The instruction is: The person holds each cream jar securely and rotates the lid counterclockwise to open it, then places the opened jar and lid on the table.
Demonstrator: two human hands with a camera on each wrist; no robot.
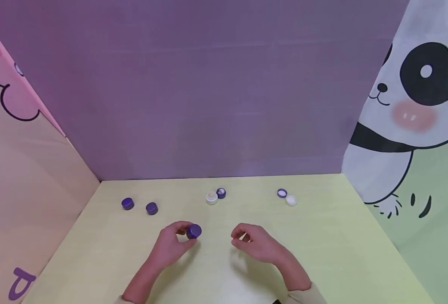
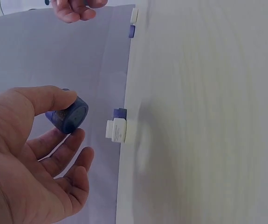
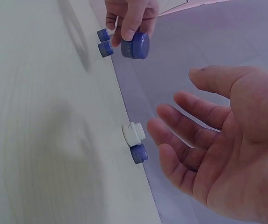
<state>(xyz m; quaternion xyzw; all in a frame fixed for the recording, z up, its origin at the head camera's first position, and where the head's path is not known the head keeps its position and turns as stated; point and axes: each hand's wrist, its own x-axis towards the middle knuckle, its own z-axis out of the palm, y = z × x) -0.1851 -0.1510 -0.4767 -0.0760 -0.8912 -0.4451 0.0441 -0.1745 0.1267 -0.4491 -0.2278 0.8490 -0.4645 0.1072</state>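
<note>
My left hand (image 1: 172,245) pinches a small round purple jar with its lid on (image 1: 194,231) between thumb and fingers, raised over the table. In the left wrist view the same jar (image 2: 73,115) tilts between the thumb and the fingers beneath. Opposite it, my right hand (image 1: 256,242) hovers over the table with nothing in it; its fingers are loosely bent in the right wrist view. Beyond both hands stands an uncapped white jar (image 1: 211,198) with a narrower neck, and close behind it a small purple piece (image 1: 221,193) with a pale inside.
Two purple jars (image 1: 127,203) (image 1: 152,208) stand at the back left of the pale table (image 1: 342,253). Toward the back right, a purple ring-edged lid (image 1: 282,193) with a white inside lies beside a round white piece (image 1: 291,200). A purple wall (image 1: 224,105) rises along the far edge.
</note>
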